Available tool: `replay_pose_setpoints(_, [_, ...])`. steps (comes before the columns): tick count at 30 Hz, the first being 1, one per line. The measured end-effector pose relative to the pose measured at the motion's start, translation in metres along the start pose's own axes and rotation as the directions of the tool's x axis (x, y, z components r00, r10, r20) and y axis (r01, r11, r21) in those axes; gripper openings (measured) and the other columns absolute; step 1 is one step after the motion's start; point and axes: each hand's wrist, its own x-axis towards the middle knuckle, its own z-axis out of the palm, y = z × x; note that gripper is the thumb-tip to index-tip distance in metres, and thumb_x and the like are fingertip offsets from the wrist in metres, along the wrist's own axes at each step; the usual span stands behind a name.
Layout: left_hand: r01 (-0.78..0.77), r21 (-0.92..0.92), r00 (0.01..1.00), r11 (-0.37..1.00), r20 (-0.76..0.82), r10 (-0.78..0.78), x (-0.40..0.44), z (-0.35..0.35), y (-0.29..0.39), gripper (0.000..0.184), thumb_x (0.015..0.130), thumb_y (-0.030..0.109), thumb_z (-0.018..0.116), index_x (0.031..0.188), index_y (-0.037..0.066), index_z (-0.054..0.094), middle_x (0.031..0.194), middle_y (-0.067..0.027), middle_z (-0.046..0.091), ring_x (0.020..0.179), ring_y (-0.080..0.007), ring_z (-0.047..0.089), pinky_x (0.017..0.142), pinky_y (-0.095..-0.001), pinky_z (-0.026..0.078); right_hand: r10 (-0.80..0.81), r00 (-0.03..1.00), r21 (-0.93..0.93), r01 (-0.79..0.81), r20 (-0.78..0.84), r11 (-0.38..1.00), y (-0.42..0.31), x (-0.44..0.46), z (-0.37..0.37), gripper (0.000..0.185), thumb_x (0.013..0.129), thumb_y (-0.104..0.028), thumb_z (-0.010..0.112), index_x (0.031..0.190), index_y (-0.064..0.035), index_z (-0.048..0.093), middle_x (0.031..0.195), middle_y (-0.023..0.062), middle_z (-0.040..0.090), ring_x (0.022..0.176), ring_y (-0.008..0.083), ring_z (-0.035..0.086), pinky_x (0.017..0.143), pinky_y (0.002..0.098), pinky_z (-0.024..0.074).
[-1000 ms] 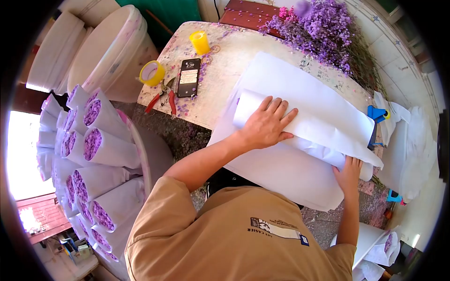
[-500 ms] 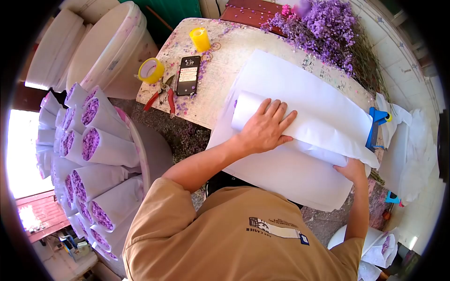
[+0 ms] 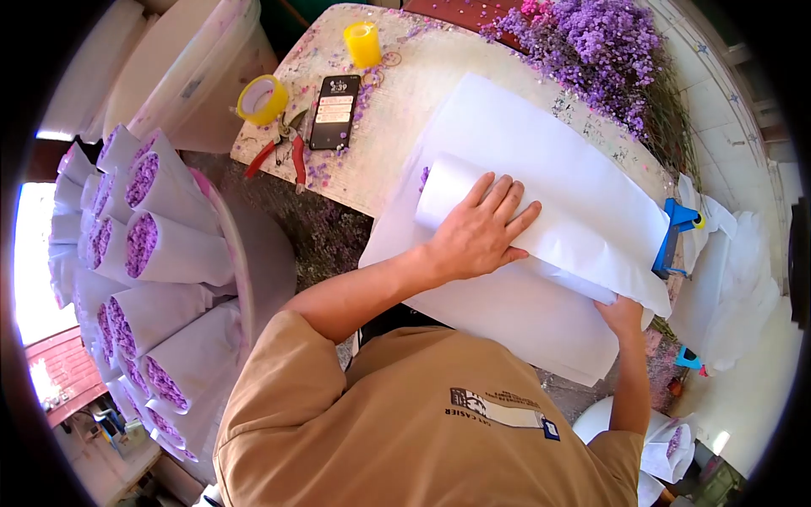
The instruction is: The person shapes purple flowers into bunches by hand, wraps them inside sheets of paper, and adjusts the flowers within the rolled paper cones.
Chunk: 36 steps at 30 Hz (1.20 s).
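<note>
A white paper roll (image 3: 448, 198) lies across large white wrapping sheets (image 3: 507, 114) on the table, with a bit of purple flower (image 3: 424, 177) showing at its upper left end. My left hand (image 3: 481, 228) rests flat on top of the roll, fingers spread. At the lower right end, my right hand (image 3: 621, 315) grips the roll; its thumb is visible, while most of its fingers are hidden by paper.
Purple dried flowers (image 3: 600, 59) lie at the table's back right, near a blue tape dispenser (image 3: 673, 237). Yellow tape rolls (image 3: 363, 45), red-handled pruning shears (image 3: 287, 148) and a phone (image 3: 335, 112) sit at left. Several wrapped bouquets (image 3: 182, 245) fill a tub beside me.
The view has shifted slightly. Both hands stay on the roll, the left one still flat on top, and the right hand sits slightly lower and further left in view.
</note>
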Motion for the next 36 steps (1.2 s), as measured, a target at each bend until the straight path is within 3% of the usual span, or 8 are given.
replay_pose_setpoints(4, [0.006,0.024,1.000,1.000,-0.017,-0.006,-0.003,0.002,-0.002,0.074,0.090,0.055,0.066,0.146,0.007,0.053,0.139,-0.0224,0.054,0.133,-0.0390,0.049,0.117,-0.0560,0.034,-0.004,0.998,0.041,0.002,0.056,0.999,-0.015,0.006,-0.015,0.073,0.072,-0.033,0.086,0.137,-0.0102,0.063,0.139,0.0210,0.061,0.129,0.0440,0.055,0.109,0.0514,0.0452])
replay_pose_setpoints(7, [0.014,0.025,1.000,1.000,-0.026,-0.013,-0.006,0.003,-0.004,0.074,0.091,0.055,0.066,0.146,0.008,0.052,0.139,-0.0221,0.054,0.133,-0.0387,0.049,0.117,-0.0559,0.034,-0.114,0.990,0.035,0.112,0.080,0.993,-0.045,0.013,-0.033,0.072,0.071,-0.031,0.088,0.135,-0.0096,0.064,0.136,0.0205,0.063,0.128,0.0434,0.057,0.109,0.0505,0.0456])
replay_pose_setpoints(10, [0.010,0.038,1.000,0.999,-0.019,-0.009,-0.008,0.005,-0.004,0.073,0.093,0.055,0.063,0.147,0.008,0.052,0.140,-0.0219,0.054,0.134,-0.0384,0.048,0.118,-0.0558,0.033,-0.074,0.994,0.067,0.069,0.082,0.995,-0.062,0.022,-0.034,0.074,0.068,-0.029,0.090,0.134,-0.0079,0.065,0.134,0.0201,0.065,0.127,0.0412,0.059,0.109,0.0482,0.0464])
replay_pose_setpoints(15, [0.020,0.044,1.000,0.999,0.001,-0.020,-0.010,0.002,-0.005,0.070,0.096,0.055,0.060,0.148,0.010,0.051,0.142,-0.0207,0.055,0.136,-0.0376,0.048,0.120,-0.0559,0.031,-0.121,0.993,0.135,0.122,-0.014,0.983,-0.056,0.019,-0.024,0.069,0.070,-0.027,0.089,0.131,-0.0056,0.066,0.131,0.0205,0.066,0.125,0.0416,0.060,0.107,0.0504,0.0467])
replay_pose_setpoints(21, [-0.007,0.055,1.000,0.998,0.020,0.006,-0.011,0.000,-0.010,0.068,0.098,0.055,0.058,0.148,0.010,0.052,0.141,-0.0200,0.056,0.137,-0.0367,0.048,0.119,-0.0603,0.031,-0.141,0.975,0.065,0.154,-0.174,0.986,-0.057,0.010,-0.013,0.063,0.071,-0.029,0.087,0.125,-0.0047,0.068,0.122,0.0207,0.068,0.115,0.0435,0.063,0.101,0.0518,0.0485])
replay_pose_setpoints(26, [-0.111,0.056,0.992,0.992,-0.050,0.113,-0.016,0.002,-0.018,0.052,0.100,0.048,0.057,0.146,0.025,0.057,0.146,-0.0161,0.056,0.137,-0.0406,0.049,0.115,-0.0646,0.035,-0.122,0.981,0.007,0.125,-0.151,0.992,-0.052,0.007,-0.008,0.062,0.072,-0.030,0.086,0.126,-0.0042,0.068,0.123,0.0215,0.068,0.116,0.0442,0.062,0.101,0.0525,0.0482])
replay_pose_setpoints(29, [-0.163,0.093,0.969,0.982,-0.171,0.177,-0.019,0.011,-0.023,0.045,0.102,0.051,0.054,0.138,0.027,0.066,0.144,-0.0129,0.060,0.130,-0.0441,0.056,0.111,-0.0656,0.038,-0.134,0.982,-0.003,0.135,-0.133,0.991,-0.049,0.005,-0.005,0.061,0.073,-0.030,0.086,0.126,-0.0045,0.069,0.124,0.0215,0.068,0.116,0.0438,0.062,0.101,0.0523,0.0484])
replay_pose_setpoints(36, [-0.152,0.042,0.980,0.987,-0.124,0.156,-0.022,0.008,-0.024,0.042,0.103,0.043,0.055,0.141,0.028,0.064,0.150,-0.0080,0.057,0.136,-0.0425,0.051,0.114,-0.0649,0.037,-0.144,0.983,0.044,0.150,-0.117,0.988,-0.060,0.007,-0.011,0.063,0.073,-0.024,0.089,0.128,-0.0024,0.068,0.124,0.0235,0.069,0.115,0.0443,0.065,0.101,0.0508,0.0500])
